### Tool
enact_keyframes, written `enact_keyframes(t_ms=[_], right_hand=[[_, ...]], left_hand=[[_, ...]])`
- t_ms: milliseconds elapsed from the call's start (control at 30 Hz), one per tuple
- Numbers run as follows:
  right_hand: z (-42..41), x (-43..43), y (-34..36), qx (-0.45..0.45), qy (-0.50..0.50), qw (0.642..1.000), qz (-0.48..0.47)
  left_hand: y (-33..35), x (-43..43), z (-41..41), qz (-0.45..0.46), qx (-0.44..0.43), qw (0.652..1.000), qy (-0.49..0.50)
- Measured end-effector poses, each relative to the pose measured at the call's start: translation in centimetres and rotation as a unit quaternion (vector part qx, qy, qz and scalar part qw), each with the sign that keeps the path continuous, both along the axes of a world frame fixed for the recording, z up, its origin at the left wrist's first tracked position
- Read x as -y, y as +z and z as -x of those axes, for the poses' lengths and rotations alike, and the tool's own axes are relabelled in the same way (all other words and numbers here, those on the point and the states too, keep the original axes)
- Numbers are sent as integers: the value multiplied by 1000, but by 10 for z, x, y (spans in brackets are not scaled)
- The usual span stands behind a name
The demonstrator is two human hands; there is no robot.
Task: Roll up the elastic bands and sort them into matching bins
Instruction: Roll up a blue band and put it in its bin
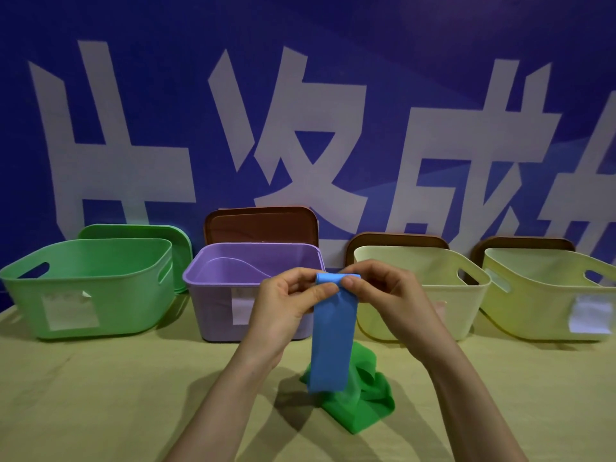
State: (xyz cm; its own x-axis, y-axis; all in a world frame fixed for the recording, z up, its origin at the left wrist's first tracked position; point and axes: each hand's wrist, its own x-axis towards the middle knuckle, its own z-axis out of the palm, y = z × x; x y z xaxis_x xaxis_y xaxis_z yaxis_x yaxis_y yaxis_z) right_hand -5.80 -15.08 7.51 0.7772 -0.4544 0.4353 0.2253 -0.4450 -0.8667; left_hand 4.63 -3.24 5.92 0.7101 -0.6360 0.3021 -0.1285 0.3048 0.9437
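A blue elastic band point(331, 338) hangs in the air above the table, its top end folded over into a small roll. My left hand point(286, 305) pinches that top end from the left and my right hand point(383, 295) pinches it from the right. Under the band's lower end a crumpled green elastic band point(363, 405) lies on the yellow tablecloth. Behind stand four bins in a row: a green bin point(100, 315), a purple bin point(213, 301), a pale yellow bin point(430, 315) and a second pale yellow bin point(533, 315) at the right edge.
Lids lean against the blue banner wall behind the bins: a green lid point(133, 231) and three brown lids, one of them a brown lid point(260, 225) behind the purple bin. White labels are stuck on the bin fronts. The yellow tablecloth point(100, 395) covers the table.
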Motion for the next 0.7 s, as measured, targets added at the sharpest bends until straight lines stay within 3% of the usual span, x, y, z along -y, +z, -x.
enact_keyframes(t_ms=[133, 300, 700], right_hand=[[0, -2, 0, 38, -13, 999, -26], [-1, -3, 0, 58, -18, 997, -47], [4, -4, 3, 66, 33, 993, -93]], left_hand=[[2, -2, 2, 1, -31, 999, -43], [0, -5, 3, -83, -24, 994, -63], [4, -6, 3, -21, -30, 997, -73]])
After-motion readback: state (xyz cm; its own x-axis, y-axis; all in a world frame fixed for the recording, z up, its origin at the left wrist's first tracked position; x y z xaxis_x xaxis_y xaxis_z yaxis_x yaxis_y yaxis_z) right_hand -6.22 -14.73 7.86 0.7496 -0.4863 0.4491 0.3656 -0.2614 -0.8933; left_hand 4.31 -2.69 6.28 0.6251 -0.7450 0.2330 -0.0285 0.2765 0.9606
